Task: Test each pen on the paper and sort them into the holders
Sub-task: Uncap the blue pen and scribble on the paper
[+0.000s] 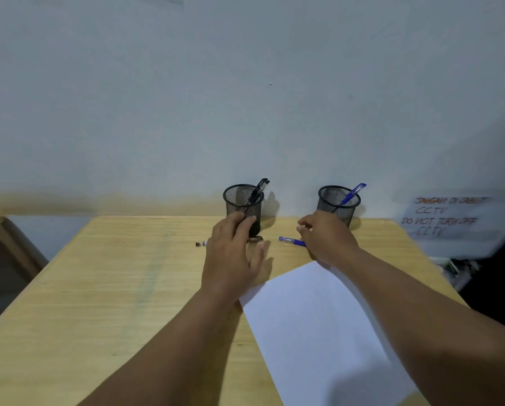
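Blue pen [292,241] lies on the desk [113,288] at centre frame, its near end under the right hand [327,238]; fingers curl loosely over it, but whether they have closed on it I cannot tell. Left hand [233,253] is flat and spread over a second pen [201,244], holding nothing. Best move, I judge: pinch the blue barrel mid-length, lift clear, scribble on the paper [318,332] at lower right. Left holder [242,205] holds one black pen [258,190]; right holder [337,205] holds one blue pen [353,194].
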